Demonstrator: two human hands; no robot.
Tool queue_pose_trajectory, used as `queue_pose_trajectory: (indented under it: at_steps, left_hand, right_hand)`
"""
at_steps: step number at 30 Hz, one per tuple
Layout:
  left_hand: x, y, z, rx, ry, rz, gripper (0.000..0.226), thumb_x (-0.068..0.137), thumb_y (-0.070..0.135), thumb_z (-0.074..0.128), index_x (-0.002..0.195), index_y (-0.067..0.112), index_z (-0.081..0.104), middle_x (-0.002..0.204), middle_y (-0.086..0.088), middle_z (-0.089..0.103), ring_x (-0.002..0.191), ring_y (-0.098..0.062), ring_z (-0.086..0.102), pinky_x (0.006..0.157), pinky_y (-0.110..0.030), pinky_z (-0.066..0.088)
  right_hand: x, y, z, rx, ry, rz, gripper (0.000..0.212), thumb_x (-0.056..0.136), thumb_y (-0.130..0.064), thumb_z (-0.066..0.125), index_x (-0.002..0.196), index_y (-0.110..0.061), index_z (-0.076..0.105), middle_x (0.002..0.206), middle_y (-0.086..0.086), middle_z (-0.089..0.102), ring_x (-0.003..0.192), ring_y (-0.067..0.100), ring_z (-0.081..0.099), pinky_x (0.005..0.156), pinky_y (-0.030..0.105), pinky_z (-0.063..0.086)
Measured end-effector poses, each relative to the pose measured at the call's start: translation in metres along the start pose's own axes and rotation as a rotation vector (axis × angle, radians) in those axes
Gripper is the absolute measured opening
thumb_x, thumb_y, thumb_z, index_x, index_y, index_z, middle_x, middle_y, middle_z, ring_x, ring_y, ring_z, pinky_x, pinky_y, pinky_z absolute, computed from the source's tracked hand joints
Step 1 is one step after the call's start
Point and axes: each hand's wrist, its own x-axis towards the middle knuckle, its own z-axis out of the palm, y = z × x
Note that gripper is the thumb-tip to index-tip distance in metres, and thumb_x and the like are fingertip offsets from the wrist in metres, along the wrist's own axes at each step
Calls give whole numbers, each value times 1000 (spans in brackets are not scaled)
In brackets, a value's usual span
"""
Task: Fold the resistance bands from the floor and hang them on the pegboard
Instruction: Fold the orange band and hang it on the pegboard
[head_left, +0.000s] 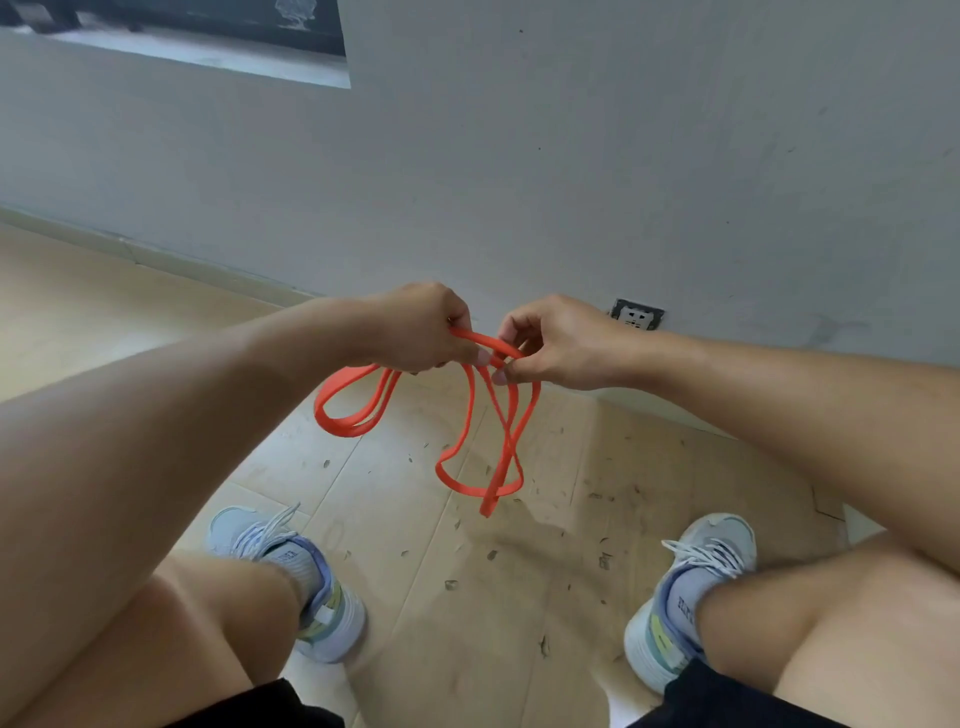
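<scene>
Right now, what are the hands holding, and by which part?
Both hold the orange resistance band at its gathered top: left hand grips one side, right hand pinches the other. Loops hang free below.

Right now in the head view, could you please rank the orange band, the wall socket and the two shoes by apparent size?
1. Orange band, largest in spread.
2. Left shoe and right shoe: about alike.
3. Wall socket, smallest, though farthest away.

Bare forearms; black shorts (727, 701); pale blue-grey sneakers (332, 613), white laces, grey socks.

Orange band (478, 415) – grey wall (571, 156) – tan floor (467, 571).
</scene>
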Motion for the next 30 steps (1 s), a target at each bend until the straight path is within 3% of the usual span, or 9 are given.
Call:
queue_pose_trajectory:
  at_steps: [6, 21, 26, 30]
  left_hand:
    - [-1, 2, 1, 39, 33, -3, 26, 94, 42, 68, 88, 17, 64, 77, -3, 59, 65, -15, 49, 59, -27, 41]
    - [-6, 0, -4, 41, 87, 3, 28, 94, 44, 68, 92, 16, 67, 72, 1, 54, 63, -12, 45, 56, -24, 36]
    - [-7, -7, -8, 38, 74, 19, 24, 93, 44, 69, 85, 21, 65, 75, 0, 59, 65, -13, 50, 60, -27, 41]
    - [-8, -12, -9, -93, 81, 49, 25, 91, 44, 70, 89, 20, 68, 72, 3, 64, 63, -13, 54, 60, -28, 45]
  right_hand:
    - [2, 1, 0, -1, -17, 9, 15, 91, -19, 78, 99, -21, 65, 94, -1, 78, 83, 12, 78, 83, 31, 64]
    - [-1, 6, 1, 34, -51, 49, 13, 83, -25, 86, 93, -25, 77, 86, -5, 77, 82, 10, 74, 74, 21, 54]
    - [1, 9, 1, 111, -5, 29, 14, 81, -23, 87, 88, -25, 76, 88, 0, 78, 83, 14, 76, 80, 26, 60]
    - [2, 11, 1, 138, 24, 27, 15, 79, -25, 88, 90, -26, 79, 86, 0, 79, 81, 15, 77, 82, 30, 63]
